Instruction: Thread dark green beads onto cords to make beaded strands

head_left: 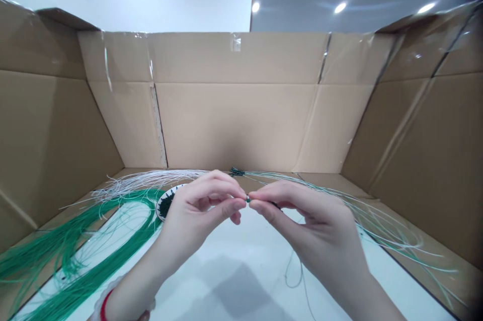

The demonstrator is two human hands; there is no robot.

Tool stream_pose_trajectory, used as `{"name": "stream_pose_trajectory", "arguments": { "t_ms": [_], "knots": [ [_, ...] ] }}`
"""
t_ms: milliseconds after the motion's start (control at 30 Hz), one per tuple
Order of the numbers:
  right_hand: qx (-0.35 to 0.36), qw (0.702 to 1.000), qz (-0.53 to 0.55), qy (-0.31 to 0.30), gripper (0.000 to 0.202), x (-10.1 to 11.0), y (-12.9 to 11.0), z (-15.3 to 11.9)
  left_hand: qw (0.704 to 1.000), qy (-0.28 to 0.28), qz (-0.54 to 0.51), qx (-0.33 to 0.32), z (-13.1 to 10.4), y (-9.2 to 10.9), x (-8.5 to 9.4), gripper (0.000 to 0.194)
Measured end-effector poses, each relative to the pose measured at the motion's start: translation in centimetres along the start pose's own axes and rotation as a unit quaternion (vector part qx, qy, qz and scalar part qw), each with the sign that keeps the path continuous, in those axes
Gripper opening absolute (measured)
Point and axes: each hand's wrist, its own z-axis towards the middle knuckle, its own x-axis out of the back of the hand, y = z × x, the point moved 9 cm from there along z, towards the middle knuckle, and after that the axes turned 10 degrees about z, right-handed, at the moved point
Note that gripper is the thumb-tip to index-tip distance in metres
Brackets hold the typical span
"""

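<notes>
My left hand [211,208] and my right hand [313,215] meet above the white board, thumb and forefinger of each pinched together. Between the fingertips shows a tiny dark-green piece [248,198] with a pale spot, too small to name. A dark end of something pokes out behind my right fingers. Below that hand a thin cord [302,273] hangs in a loop toward the board. Beside my left wrist stands a patterned white dish [160,210] with small dark pieces [165,205] in it, partly hidden by the hand.
Cardboard walls [234,119] enclose the white board [211,281]. Green cords [101,273] spread over its left side. White cord ends [132,182] lie at the back left. A bundle with dark pieces [237,172] sits at the back, its pale cords [377,215] trailing right.
</notes>
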Motion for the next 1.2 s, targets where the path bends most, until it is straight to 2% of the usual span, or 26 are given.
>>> {"name": "stream_pose_trajectory", "arguments": {
  "t_ms": [100,167,300,367,500,567,800,900,967,1033,1100,1200],
  "knots": [
    [-0.013,1.000,0.007,0.004,0.013,0.2,0.6,0.0,0.999,-0.023,0.031,0.001,0.0,0.0,-0.4,0.013],
    [-0.031,0.999,0.009,-0.002,0.014,0.0,0.9,0.1,0.997,-0.017,0.070,0.000,-0.1,0.1,-0.3,0.013],
    [-0.135,0.990,0.009,-0.047,0.009,-0.8,2.5,0.1,0.990,0.016,0.138,0.010,0.0,0.3,-0.1,0.021],
    [-0.208,0.973,0.072,-0.069,0.008,-1.4,3.8,-0.1,0.992,0.015,0.121,0.043,0.0,-0.4,-0.1,0.018],
    [-0.305,0.913,0.251,-0.107,0.024,-2.8,6.0,-0.6,0.990,-0.006,0.044,0.130,0.0,-2.6,-0.4,0.017],
    [-0.322,0.899,0.275,-0.115,0.027,-3.2,6.8,-0.8,0.988,-0.005,0.053,0.148,0.1,-3.1,-0.2,0.018],
    [-0.344,0.884,0.273,-0.159,0.031,-4.0,8.1,-1.7,0.984,-0.052,0.054,0.162,0.0,-3.6,-0.9,0.019],
    [-0.376,0.858,0.284,-0.201,0.036,-4.5,8.8,-2.8,0.988,-0.016,0.058,0.145,0.4,-3.2,0.1,0.018],
    [-0.403,0.829,0.303,-0.242,0.044,-5.3,9.3,-3.7,0.988,0.030,0.072,0.137,0.7,-2.8,1.5,0.017],
    [-0.422,0.810,0.320,-0.252,0.048,-5.8,9.9,-4.2,0.985,0.088,0.077,0.129,0.9,-2.4,3.2,0.016],
    [-0.428,0.819,0.320,-0.209,0.043,-5.4,10.6,-3.7,0.978,0.148,0.084,0.123,0.9,-2.0,4.9,0.015],
    [-0.414,0.861,0.275,-0.111,0.031,-3.6,11.2,-2.5,0.965,0.206,0.104,0.124,0.6,-1.7,6.4,0.012]
  ]
}}
